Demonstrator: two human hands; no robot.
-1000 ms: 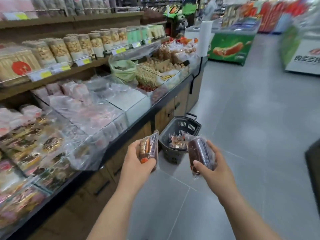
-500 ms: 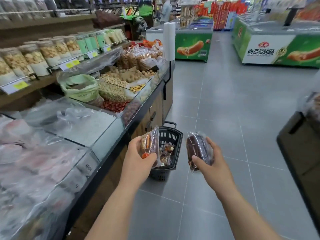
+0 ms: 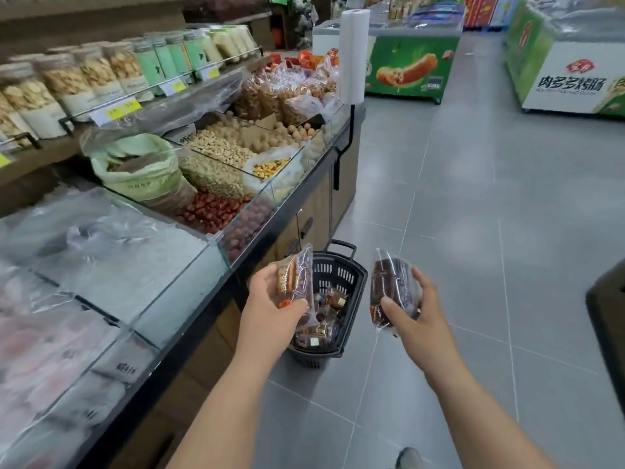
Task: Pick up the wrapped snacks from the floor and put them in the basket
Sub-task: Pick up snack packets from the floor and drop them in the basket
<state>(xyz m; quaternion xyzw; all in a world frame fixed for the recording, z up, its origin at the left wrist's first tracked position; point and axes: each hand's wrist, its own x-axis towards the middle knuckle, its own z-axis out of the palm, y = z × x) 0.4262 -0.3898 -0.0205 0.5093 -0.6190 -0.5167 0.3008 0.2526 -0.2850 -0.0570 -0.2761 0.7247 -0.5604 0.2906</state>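
Fingers [image 3: 293, 303] of each hand grip one wrapped snack [image 3: 293, 279]; two held above one basket [image 3: 351, 286].

Two snacks over the basket
My left hand [image 3: 270, 309] grips an orange wrapped snack [image 3: 293, 279], my right hand [image 3: 414, 318] a dark wrapped snack [image 3: 389, 289], above the black basket [image 3: 341, 275].

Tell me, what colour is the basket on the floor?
Dark grey, nearly black, with slotted sides: the basket, seen in the head view.
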